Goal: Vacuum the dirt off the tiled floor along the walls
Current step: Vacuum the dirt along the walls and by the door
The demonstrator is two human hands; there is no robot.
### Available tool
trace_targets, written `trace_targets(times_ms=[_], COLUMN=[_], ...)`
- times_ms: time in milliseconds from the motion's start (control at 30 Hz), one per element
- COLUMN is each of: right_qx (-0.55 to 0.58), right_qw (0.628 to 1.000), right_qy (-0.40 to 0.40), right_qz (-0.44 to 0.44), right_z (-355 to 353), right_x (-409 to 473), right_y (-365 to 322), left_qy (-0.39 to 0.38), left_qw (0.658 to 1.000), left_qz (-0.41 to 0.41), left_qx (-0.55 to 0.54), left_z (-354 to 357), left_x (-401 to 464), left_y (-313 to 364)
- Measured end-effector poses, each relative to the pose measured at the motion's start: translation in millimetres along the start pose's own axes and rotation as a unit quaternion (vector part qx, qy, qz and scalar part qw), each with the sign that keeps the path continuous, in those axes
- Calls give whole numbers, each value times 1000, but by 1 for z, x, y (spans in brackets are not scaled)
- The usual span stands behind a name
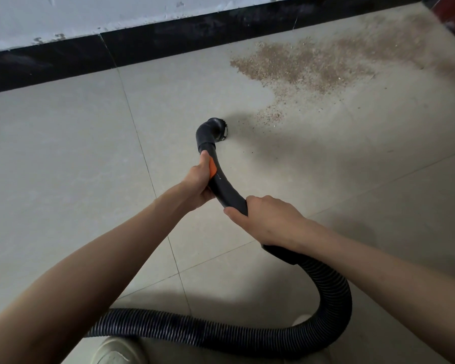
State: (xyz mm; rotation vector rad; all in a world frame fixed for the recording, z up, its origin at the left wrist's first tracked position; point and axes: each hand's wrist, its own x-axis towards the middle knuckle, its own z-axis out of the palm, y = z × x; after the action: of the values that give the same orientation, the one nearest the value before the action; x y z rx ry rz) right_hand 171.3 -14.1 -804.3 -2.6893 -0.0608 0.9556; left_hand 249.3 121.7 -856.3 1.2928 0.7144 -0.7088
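The brown, gritty spread of dirt (pixel 318 67) lies on the pale tiled floor (pixel 63 158) just off the black skirting board (pixel 63 59), its nearest crumbs just beyond the black brush nozzle (pixel 216 130). The left hand (pixel 199 183) grips the curved black plastic wand (pixel 227 190) by its orange slider; the right hand (pixel 268 222) wraps it lower down. Swept too fast, I'd guess the bristles scatter grit, and the ribbed black hose (pixel 247 334) looping past the pale shoe (pixel 116 350) could snag.

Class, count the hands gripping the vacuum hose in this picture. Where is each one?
2. The left hand holds the rigid tube by its orange patch; the right hand holds it lower, just above the ribbed hose.
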Motion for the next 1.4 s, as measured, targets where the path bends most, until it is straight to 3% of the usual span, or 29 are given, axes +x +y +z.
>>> trace_targets(times_ms=[267,500,1167,1400], right_qx=[12,-10,93,121], right_qw=[998,994,984,965], right_qy=[-53,-97,-130,-183], right_qz=[-28,-59,-81,-143], right_z=[-6,2,-7,-21], right_x=[8,1,-23,-2], right_y=[-13,-23,82,93], left_qy=[72,79,106,198], left_qw=[997,995,994,979], left_qz=[33,23,3,24], left_qx=[-17,-50,10,-37], left_z=[-28,-47,56,60], left_x=[0,-12,-28,-26], left_y=[-4,-23,-37,-38])
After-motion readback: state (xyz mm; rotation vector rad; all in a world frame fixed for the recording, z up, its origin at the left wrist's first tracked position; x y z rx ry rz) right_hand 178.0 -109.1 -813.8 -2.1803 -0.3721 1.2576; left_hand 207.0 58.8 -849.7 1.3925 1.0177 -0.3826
